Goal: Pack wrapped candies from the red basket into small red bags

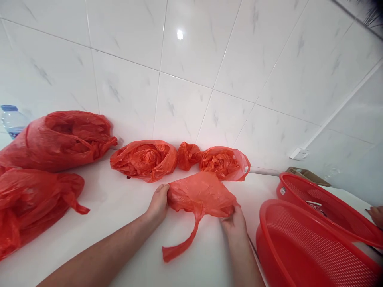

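A red plastic bag point(200, 193) is stretched between my two hands above the white table. My left hand point(159, 201) pinches its left edge, fingers closed on the film. At the right corner my right hand point(235, 220) grips the bag from below, thumb near the edge. A thin strip of the bag dangles from its middle toward me. Right behind it, along the wall, sit a bundle of crumpled red bags point(146, 159), a small knotted red bag point(188, 155) and another bag stuffed with red plastic point(223, 162).
Two large full red bags point(68, 139) point(38, 203) fill the left side, with a water bottle point(13, 121) behind. On the right stand two red plastic baskets point(267, 235) point(284, 181), near a cardboard box point(309, 175). Another person's hand point(376, 216) shows at the right edge. A tiled wall rises behind.
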Available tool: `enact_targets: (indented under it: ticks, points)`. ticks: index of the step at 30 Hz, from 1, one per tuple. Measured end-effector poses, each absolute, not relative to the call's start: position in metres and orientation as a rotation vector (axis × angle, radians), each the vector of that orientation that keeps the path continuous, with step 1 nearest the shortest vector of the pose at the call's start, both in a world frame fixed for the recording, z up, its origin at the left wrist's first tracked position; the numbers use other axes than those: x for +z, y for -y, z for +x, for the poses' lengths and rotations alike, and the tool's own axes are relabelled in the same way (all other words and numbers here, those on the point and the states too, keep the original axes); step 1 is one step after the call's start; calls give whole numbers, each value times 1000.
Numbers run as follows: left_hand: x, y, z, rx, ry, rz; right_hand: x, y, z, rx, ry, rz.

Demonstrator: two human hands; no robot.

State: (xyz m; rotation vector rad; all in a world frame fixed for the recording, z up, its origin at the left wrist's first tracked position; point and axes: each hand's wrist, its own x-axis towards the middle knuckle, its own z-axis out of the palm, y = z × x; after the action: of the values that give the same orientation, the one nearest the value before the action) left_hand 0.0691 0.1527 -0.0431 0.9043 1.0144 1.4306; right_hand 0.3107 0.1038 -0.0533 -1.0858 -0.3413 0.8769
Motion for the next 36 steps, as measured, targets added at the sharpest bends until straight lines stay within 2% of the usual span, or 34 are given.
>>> enact_targets:
  ticks: [3,6,8,10,12,15,17,19,24,29,32,36]
  points:
    - [-38,-142,66,1567,-1086,1084,-53,-103,305,810,397,-1133]
    - [-36,-121,69,1639,-1035,1732,-44,-99,292,723,500,-1195]
    - [-39,-107,77,1495,-886,2367,-35,-96,281,693,598,-1237]
    - [-43,-100,85,1302,-799,2720,-27,-90,272,756,793,-1257]
    - [-47,-102,90,1285,-903,2727,-22,-83,268,985,1027,-1220]
    - [-46,-118,85,1439,-1160,2407,-21,-72,273,1417,1179,-1132]
    - [-41,-130,76,1417,-1175,2085,-22,-70,281,1516,1148,-1121]
    - [-36,-138,68,1296,-1099,1791,-22,-71,289,1359,1073,-1197]
    - [-34,-138,70,1084,-997,1427,-17,-81,300,523,801,-1438]
    - [-37,-134,80,1080,-983,1146,-6,-73,269,-431,1225,-1458]
    - [-34,-129,76,1064,-973,1086,-8,-67,232,-492,1503,-1431]
    - [-20,-115,58,939,-1000,1111,-27,-72,211,-99,1596,-1563]
